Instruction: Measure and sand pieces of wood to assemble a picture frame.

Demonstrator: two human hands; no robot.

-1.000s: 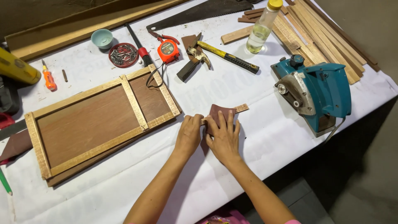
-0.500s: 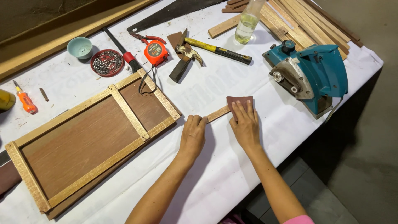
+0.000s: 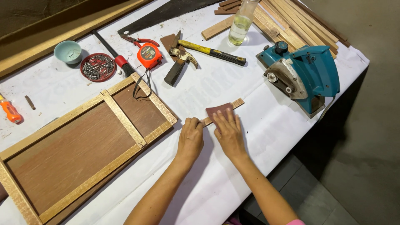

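Note:
A thin wooden strip (image 3: 237, 102) lies on the white-covered table, running from my left hand toward the saw. My left hand (image 3: 191, 136) presses down on its near end. My right hand (image 3: 228, 132) lies flat on a brown sheet of sandpaper (image 3: 217, 111) that covers the middle of the strip. A wooden frame with a brown panel (image 3: 83, 141) sits just left of my left hand.
A teal electric circular saw (image 3: 304, 75) stands to the right near the table edge. Behind are a hammer (image 3: 208, 51), an orange tape measure (image 3: 149, 55), a handsaw (image 3: 166, 14), a bottle (image 3: 241, 26), a dish of nails (image 3: 97, 66), a small bowl (image 3: 67, 51) and wooden slats (image 3: 291, 25).
My right hand slid the sandpaper out along the strip to the right and has now come back toward my left hand. My left hand stays on the strip's near end.

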